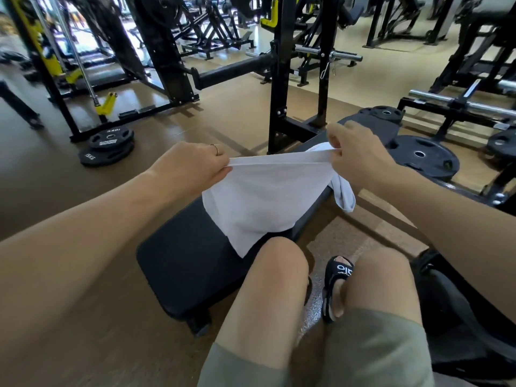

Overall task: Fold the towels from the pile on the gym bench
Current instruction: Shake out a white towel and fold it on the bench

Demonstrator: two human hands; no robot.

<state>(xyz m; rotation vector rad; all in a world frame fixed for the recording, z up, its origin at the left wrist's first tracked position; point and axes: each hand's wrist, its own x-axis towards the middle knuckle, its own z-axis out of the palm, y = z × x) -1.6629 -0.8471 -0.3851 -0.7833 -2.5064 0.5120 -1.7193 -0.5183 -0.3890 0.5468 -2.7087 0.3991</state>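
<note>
A white towel (259, 196) hangs stretched between my two hands above the black gym bench (178, 263). My left hand (195, 166) pinches the towel's top left corner. Its top right corner is pinched by my right hand (354, 152). The towel's lower edge drapes onto the bench pad near my left knee. More white towel cloth (344, 195) lies bunched on the bench behind the held towel and hangs over the bench's right side, partly hidden.
A black rack upright (279, 79) stands at the bench's far end. Weight plates (107, 148) lie on the floor at left, and more plates (424, 157) at right with a barbell (458, 103). My knees and a sandalled foot (337, 289) are below the bench.
</note>
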